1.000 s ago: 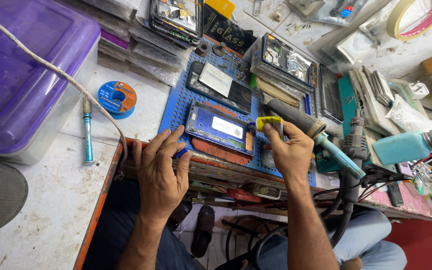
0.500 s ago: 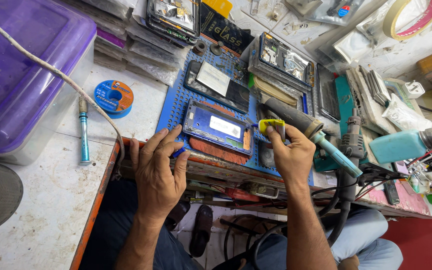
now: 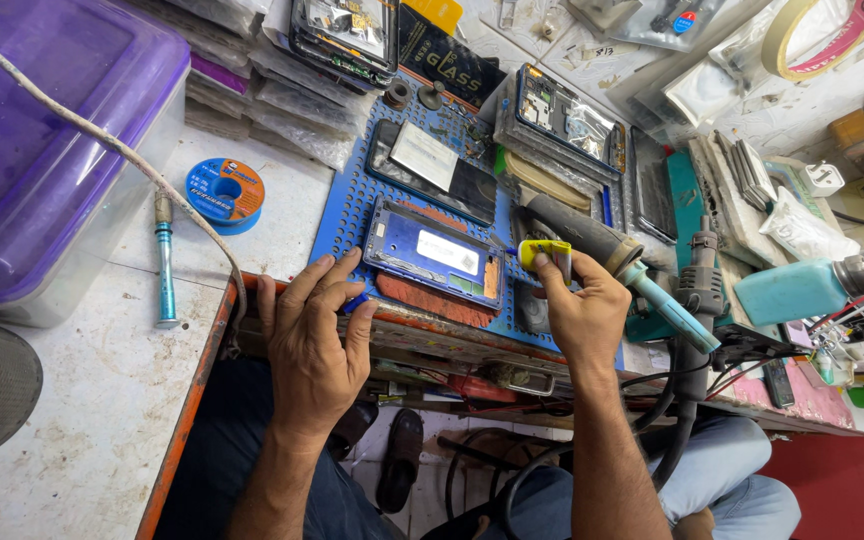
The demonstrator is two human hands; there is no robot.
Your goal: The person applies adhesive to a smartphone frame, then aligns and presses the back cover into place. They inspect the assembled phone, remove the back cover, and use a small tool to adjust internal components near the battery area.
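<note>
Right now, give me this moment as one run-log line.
left hand: flat on bench edge, beside blue phone frame | right hand: fingers pinch small yellow tool | hot-air handle: lying alongside

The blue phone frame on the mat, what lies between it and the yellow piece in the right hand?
In the head view, only a narrow strip of blue perforated mat separates the blue phone frame from the yellow piece pinched by the right hand.

We count two hands, a left hand (image 3: 312, 345) and a right hand (image 3: 582, 315), and one small yellow tool (image 3: 544, 254). We see one blue phone frame (image 3: 432, 253) on one blue mat (image 3: 352, 205), one dark phone (image 3: 432, 172) lying above it, and two more opened phones (image 3: 344, 27) (image 3: 567, 118). We also count one purple box (image 3: 47, 150), one blue wire spool (image 3: 224, 192), one teal bottle (image 3: 802, 290) and one tape roll (image 3: 820, 35).
</note>
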